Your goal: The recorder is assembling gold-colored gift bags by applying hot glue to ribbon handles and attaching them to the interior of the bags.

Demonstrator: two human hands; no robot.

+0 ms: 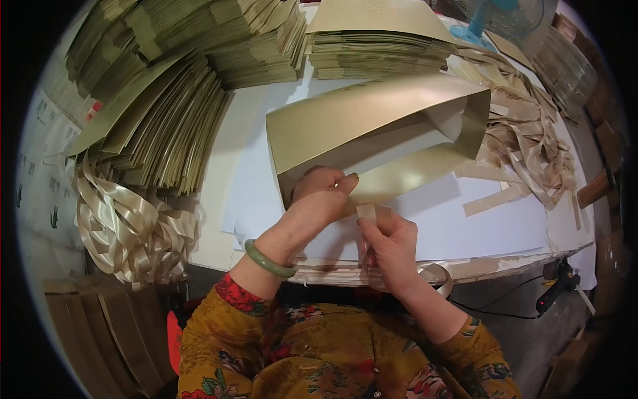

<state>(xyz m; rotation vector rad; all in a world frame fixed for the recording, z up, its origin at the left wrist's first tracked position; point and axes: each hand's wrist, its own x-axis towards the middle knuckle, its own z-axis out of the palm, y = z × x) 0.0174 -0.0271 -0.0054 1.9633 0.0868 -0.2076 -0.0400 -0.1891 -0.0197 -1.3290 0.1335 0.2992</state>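
A gold paper bag (369, 119) lies on its side on the table, its pale inside showing through the open mouth towards me. My left hand (324, 192), with a green bangle at its wrist, is at the left end of that mouth. Its fingers are curled with thumb and forefinger close together; whether they pinch the bag's edge is hidden. Just below the mouth, my right hand (394, 239) grips the end of a beige satin ribbon (366, 212) between thumb and fingers. A loop of ribbon (441, 274) hangs by the right wrist at the table's edge.
Stacks of flat gold bags (164, 124) stand at the left and back (379, 50). Ribbon bundles lie at left (134, 224) and right (528, 144). White paper (488, 229) covers the tabletop. A hot glue gun (558, 289) hangs at the right edge; a blue fan (478, 25) stands behind.
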